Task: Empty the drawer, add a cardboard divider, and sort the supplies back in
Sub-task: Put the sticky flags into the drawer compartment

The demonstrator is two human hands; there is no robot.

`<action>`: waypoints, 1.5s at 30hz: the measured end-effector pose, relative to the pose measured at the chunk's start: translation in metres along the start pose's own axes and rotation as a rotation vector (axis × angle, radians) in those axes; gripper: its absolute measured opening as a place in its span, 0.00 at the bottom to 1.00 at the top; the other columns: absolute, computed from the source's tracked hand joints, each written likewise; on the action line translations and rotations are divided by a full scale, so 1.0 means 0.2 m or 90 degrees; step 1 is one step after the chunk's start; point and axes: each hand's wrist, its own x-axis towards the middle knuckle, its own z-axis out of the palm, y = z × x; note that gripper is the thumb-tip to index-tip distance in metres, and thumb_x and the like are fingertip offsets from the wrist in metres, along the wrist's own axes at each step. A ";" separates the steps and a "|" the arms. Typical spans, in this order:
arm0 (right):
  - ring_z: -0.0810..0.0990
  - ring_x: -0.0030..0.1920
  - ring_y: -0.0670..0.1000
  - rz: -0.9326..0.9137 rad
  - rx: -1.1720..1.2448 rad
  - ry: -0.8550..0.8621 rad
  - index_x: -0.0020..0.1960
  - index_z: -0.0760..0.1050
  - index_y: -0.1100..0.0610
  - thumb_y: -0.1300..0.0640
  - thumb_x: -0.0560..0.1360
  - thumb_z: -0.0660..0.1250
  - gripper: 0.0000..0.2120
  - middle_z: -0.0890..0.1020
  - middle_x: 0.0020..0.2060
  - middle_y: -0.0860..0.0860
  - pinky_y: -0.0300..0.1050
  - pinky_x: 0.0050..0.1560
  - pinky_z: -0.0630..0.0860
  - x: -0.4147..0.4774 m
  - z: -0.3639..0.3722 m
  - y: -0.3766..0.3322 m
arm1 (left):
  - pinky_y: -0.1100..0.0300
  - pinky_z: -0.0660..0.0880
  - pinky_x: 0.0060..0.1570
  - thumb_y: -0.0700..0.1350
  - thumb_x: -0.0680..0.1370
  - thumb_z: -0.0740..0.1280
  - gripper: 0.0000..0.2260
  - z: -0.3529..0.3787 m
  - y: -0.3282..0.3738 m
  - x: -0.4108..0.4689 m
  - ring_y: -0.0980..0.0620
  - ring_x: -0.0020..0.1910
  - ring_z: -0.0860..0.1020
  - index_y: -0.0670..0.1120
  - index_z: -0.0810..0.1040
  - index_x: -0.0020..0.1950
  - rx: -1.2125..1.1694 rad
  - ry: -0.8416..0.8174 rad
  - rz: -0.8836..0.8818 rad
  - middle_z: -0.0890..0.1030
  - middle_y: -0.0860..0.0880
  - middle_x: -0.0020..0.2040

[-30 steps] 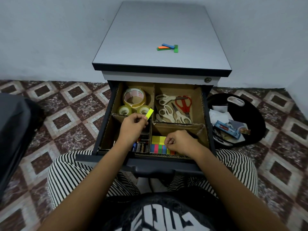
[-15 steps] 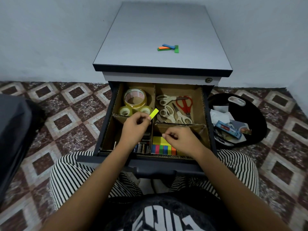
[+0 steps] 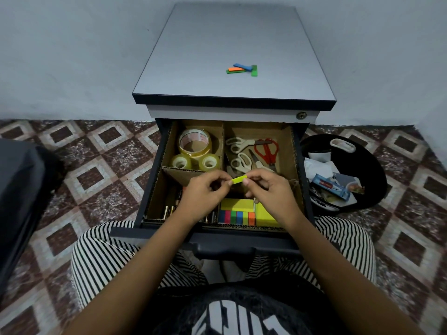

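The open drawer (image 3: 150, 189) holds a cardboard divider (image 3: 223, 143) that splits it into compartments. Tape rolls (image 3: 194, 143) lie at the back left, scissors (image 3: 254, 153) at the back right, sticky notes (image 3: 238, 211) at the front right, batteries (image 3: 169, 210) at the front left. Above the drawer's middle, my left hand (image 3: 205, 192) and my right hand (image 3: 271, 189) each pinch one end of a small yellow-green sticky strip (image 3: 238, 180).
Several coloured strips (image 3: 243, 68) lie on the cabinet's grey top (image 3: 229, 44). A round black tray (image 3: 372, 170) with papers and small items sits on the tiled floor to the right. A dark object (image 3: 19, 189) stands at the left.
My right hand has risen from the sticky notes in the drawer and taken the free end of the yellow-green strip. My left hand shifted slightly right with the strip.
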 end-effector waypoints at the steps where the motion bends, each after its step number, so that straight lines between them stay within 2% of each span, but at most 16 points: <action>1: 0.81 0.35 0.44 0.008 0.009 0.000 0.45 0.77 0.48 0.61 0.76 0.66 0.08 0.80 0.38 0.46 0.40 0.31 0.76 0.00 0.00 0.00 | 0.67 0.71 0.40 0.42 0.76 0.68 0.03 0.00 0.00 0.00 0.58 0.39 0.77 0.49 0.81 0.47 0.005 -0.006 0.005 0.81 0.54 0.39; 3: 0.82 0.36 0.46 0.019 0.040 -0.002 0.46 0.78 0.50 0.63 0.76 0.65 0.09 0.81 0.38 0.48 0.42 0.33 0.78 0.01 -0.01 0.01 | 0.66 0.71 0.39 0.43 0.77 0.67 0.04 0.00 0.00 0.00 0.59 0.39 0.76 0.49 0.81 0.47 0.021 -0.011 0.007 0.81 0.54 0.40; 8: 0.82 0.33 0.48 0.034 0.091 -0.005 0.44 0.80 0.53 0.66 0.76 0.65 0.10 0.82 0.35 0.51 0.39 0.33 0.78 -0.02 -0.04 0.00 | 0.69 0.69 0.38 0.44 0.78 0.64 0.06 0.00 -0.01 0.01 0.62 0.40 0.75 0.47 0.81 0.49 0.036 0.024 -0.032 0.80 0.54 0.41; 10: 0.80 0.32 0.46 0.043 0.041 -0.015 0.42 0.79 0.53 0.66 0.76 0.65 0.10 0.81 0.34 0.51 0.38 0.33 0.76 -0.03 -0.06 0.01 | 0.67 0.70 0.40 0.44 0.78 0.64 0.06 0.00 -0.01 0.01 0.59 0.41 0.76 0.47 0.81 0.49 0.039 0.025 -0.038 0.81 0.53 0.43; 13: 0.76 0.33 0.42 0.085 -0.125 -0.082 0.37 0.76 0.50 0.64 0.74 0.66 0.11 0.79 0.31 0.46 0.35 0.37 0.72 -0.06 -0.08 0.03 | 0.66 0.72 0.42 0.44 0.78 0.64 0.07 0.00 -0.01 0.01 0.57 0.44 0.78 0.46 0.81 0.50 0.035 0.027 -0.041 0.82 0.52 0.44; 15: 0.75 0.35 0.43 0.108 -0.236 -0.136 0.38 0.76 0.51 0.62 0.73 0.66 0.08 0.77 0.32 0.45 0.36 0.39 0.71 -0.06 -0.08 0.05 | 0.69 0.71 0.42 0.44 0.78 0.64 0.07 0.00 0.00 0.01 0.58 0.44 0.77 0.47 0.81 0.50 0.034 0.026 -0.041 0.81 0.54 0.43; 18: 0.72 0.34 0.44 0.135 -0.311 -0.177 0.41 0.77 0.56 0.61 0.72 0.67 0.02 0.76 0.33 0.47 0.35 0.35 0.68 -0.04 -0.07 0.06 | 0.73 0.69 0.40 0.44 0.78 0.64 0.06 -0.01 0.00 0.01 0.62 0.43 0.76 0.48 0.81 0.49 0.029 0.025 -0.043 0.81 0.56 0.42; 20: 0.73 0.34 0.45 0.145 -0.337 -0.194 0.42 0.78 0.58 0.60 0.72 0.67 0.02 0.77 0.33 0.48 0.37 0.35 0.69 -0.03 -0.07 0.07 | 0.74 0.69 0.40 0.44 0.78 0.64 0.06 -0.01 0.00 0.01 0.63 0.43 0.76 0.48 0.81 0.49 0.027 0.024 -0.043 0.81 0.55 0.42; 23: 0.77 0.38 0.47 0.158 -0.375 -0.214 0.43 0.80 0.59 0.61 0.72 0.68 0.03 0.80 0.35 0.50 0.41 0.40 0.74 -0.01 -0.06 0.08 | 0.74 0.69 0.40 0.44 0.78 0.64 0.06 -0.01 0.00 0.01 0.61 0.44 0.76 0.48 0.81 0.49 0.025 0.021 -0.048 0.81 0.54 0.43; 30: 0.81 0.43 0.48 0.112 -0.452 -0.228 0.44 0.84 0.58 0.64 0.72 0.66 0.08 0.85 0.40 0.51 0.40 0.46 0.76 0.03 -0.04 0.10 | 0.74 0.69 0.41 0.44 0.78 0.64 0.06 0.00 -0.01 0.01 0.61 0.44 0.77 0.49 0.81 0.49 0.032 0.024 -0.046 0.81 0.54 0.43; 33: 0.80 0.41 0.47 0.097 -0.474 -0.236 0.42 0.84 0.57 0.63 0.71 0.66 0.08 0.84 0.38 0.50 0.41 0.45 0.77 0.04 -0.03 0.11 | 0.71 0.70 0.42 0.44 0.78 0.64 0.06 0.00 -0.01 0.02 0.60 0.45 0.77 0.49 0.81 0.49 0.035 0.026 -0.046 0.81 0.54 0.43; 36: 0.79 0.39 0.47 0.098 -0.487 -0.255 0.39 0.82 0.55 0.63 0.71 0.66 0.07 0.79 0.33 0.47 0.42 0.44 0.77 0.04 -0.02 0.12 | 0.74 0.69 0.42 0.44 0.78 0.64 0.06 0.00 0.00 0.02 0.63 0.44 0.76 0.48 0.81 0.49 0.035 0.025 -0.043 0.81 0.55 0.43; 45: 0.80 0.42 0.49 0.126 -0.463 -0.274 0.39 0.82 0.55 0.63 0.71 0.65 0.07 0.81 0.37 0.48 0.46 0.47 0.79 0.04 -0.01 0.12 | 0.67 0.71 0.46 0.44 0.78 0.64 0.06 0.00 0.00 0.01 0.58 0.46 0.78 0.47 0.81 0.49 0.024 0.029 -0.051 0.82 0.54 0.43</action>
